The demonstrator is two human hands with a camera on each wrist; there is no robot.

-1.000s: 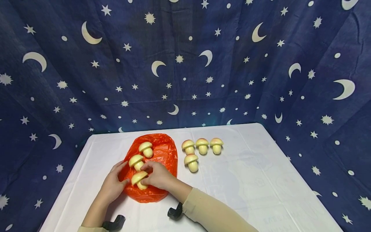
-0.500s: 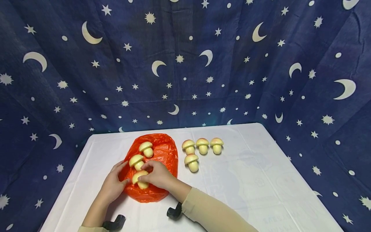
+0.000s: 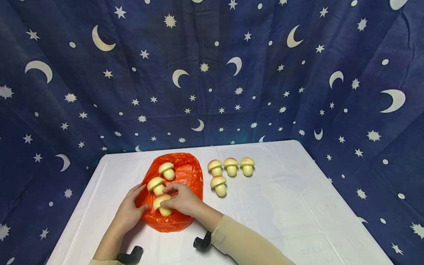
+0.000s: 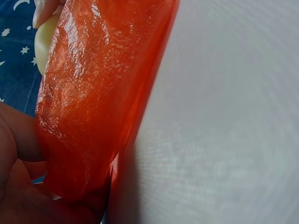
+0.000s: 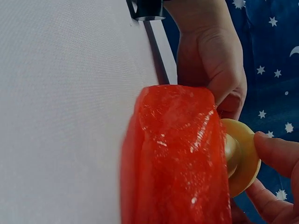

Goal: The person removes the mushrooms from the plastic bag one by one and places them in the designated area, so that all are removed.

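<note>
In the head view my right hand (image 3: 185, 200) pinches a toy mushroom (image 3: 158, 202), pale yellow with a pinkish blush on its cap, at the near end of a red plastic bag (image 3: 188, 176). Thumb and fingers are on its cap in the right wrist view. Two more mushrooms lie in the bag in a line beyond it: a middle one (image 3: 155, 185) and a far one (image 3: 166, 169). My left hand (image 3: 129, 211) grips the bag's left rim, thumb on the inner side. The left wrist view has the bag's crinkled wall hiding part of that hand.
Right of the bag, three mushrooms (image 3: 230, 166) stand in a row, with another mushroom (image 3: 218, 184) just in front of the leftmost. A white cloth covers the table (image 3: 298, 206). Behind hangs a dark blue curtain (image 3: 212, 84) with moons and stars.
The mushroom in my right hand has shifted slightly to the right, its stem coming more upright. My left hand and the other mushrooms have stayed in place.
</note>
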